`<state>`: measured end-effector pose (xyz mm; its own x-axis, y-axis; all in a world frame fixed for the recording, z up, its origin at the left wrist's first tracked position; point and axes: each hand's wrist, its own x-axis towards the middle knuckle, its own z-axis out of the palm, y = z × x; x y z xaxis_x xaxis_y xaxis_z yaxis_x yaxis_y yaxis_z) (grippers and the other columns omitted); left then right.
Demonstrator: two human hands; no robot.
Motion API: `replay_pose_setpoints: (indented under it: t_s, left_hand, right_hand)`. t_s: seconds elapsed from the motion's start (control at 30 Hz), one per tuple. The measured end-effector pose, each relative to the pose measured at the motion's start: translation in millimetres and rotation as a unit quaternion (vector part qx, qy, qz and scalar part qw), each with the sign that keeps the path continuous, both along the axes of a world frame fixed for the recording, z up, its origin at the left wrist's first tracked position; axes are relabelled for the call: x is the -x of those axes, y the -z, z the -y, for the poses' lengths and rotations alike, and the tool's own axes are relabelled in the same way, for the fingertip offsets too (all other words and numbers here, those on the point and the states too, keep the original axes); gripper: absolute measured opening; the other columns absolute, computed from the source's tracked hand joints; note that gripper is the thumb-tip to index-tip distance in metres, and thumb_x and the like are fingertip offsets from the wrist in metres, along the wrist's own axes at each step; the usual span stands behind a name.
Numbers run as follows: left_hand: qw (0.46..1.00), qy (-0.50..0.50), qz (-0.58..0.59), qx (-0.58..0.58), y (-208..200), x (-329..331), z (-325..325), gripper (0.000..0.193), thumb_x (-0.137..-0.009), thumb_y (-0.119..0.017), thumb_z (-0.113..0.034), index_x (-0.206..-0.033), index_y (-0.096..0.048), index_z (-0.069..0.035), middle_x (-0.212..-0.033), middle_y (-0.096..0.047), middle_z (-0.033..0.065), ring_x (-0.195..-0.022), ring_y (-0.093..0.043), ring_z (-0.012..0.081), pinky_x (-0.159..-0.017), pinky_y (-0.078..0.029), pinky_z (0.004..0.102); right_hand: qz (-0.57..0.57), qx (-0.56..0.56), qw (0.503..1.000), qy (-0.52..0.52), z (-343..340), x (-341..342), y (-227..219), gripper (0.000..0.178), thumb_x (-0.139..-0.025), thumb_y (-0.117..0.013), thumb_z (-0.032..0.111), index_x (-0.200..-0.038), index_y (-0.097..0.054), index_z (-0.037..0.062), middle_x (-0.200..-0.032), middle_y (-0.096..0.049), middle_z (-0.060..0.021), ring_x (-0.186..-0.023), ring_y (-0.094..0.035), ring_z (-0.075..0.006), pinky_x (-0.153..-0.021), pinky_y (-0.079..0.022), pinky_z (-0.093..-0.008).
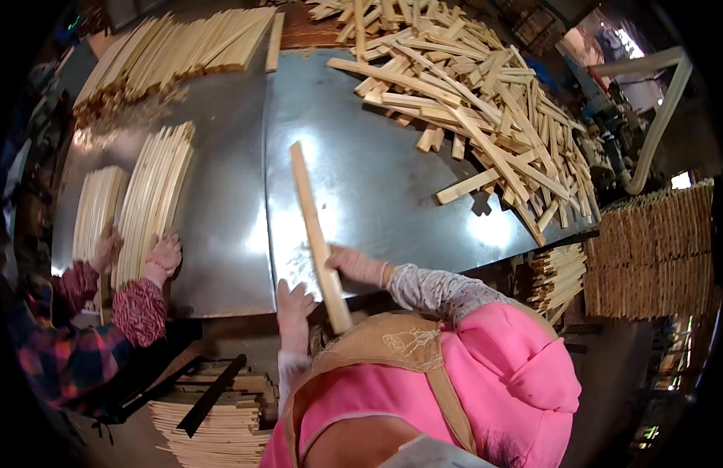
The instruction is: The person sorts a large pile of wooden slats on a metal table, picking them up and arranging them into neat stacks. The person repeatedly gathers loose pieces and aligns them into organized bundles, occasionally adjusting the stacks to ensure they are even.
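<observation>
A flat wooden strip (314, 226) is tilted over the metal tabletop (221, 171), its lower end close to my apron. My right hand (360, 267), in a pale pinkish glove, grips the strip by its right side below the middle. At the table's front edge is my left hand (295, 306), gloved too, with its fingers raised and apart and nothing in them. It is just left of the strip's lower end; a narrow gap shows between them.
A jumbled heap of wooden strips (486, 109) covers the table's far right. Rows of strips (178, 51) lie far left. On the left, a co-worker's hands (165, 253) touch a neat bundle (154, 191). Stacked wood (650, 253) stands right; more strips (213, 429) lie below the table's edge.
</observation>
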<state>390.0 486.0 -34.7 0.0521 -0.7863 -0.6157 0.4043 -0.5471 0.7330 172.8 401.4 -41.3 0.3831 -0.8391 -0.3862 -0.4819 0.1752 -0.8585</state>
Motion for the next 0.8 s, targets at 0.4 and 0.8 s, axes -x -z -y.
replay_pose_setpoints:
  t_s: [0.4, 0.8]
  left_hand:
    - [0.982, -0.006, -0.190, 0.012, 18, 235, 175, 0.047, -0.100, -0.061, -0.016, -0.144, -0.048, -0.008, -0.092, -0.062, 0.0090, -0.070, -0.056, 0.0148, -0.059, -0.053, 0.0312]
    - [0.976, 0.066, -0.205, 0.011, 10, 382, 271, 0.044, -0.112, -0.057, -0.046, -0.128, -0.056, -0.005, -0.104, -0.072, 0.0172, -0.081, -0.070, 0.0262, -0.069, -0.063, 0.0420]
  right_hand:
    - [-0.536, 0.364, 0.741, 0.179, 304, 458, -68, 0.051, -0.090, -0.069, 0.036, -0.134, -0.065, 0.0108, -0.114, -0.074, -0.0147, -0.110, -0.068, -0.0374, -0.091, -0.055, -0.0509]
    - [-0.457, 0.235, 0.849, 0.122, 121, 440, -84, 0.066, -0.086, -0.078, 0.038, -0.141, -0.062, 0.0046, -0.141, -0.063, -0.0219, -0.129, -0.060, -0.0417, -0.112, -0.046, -0.0549]
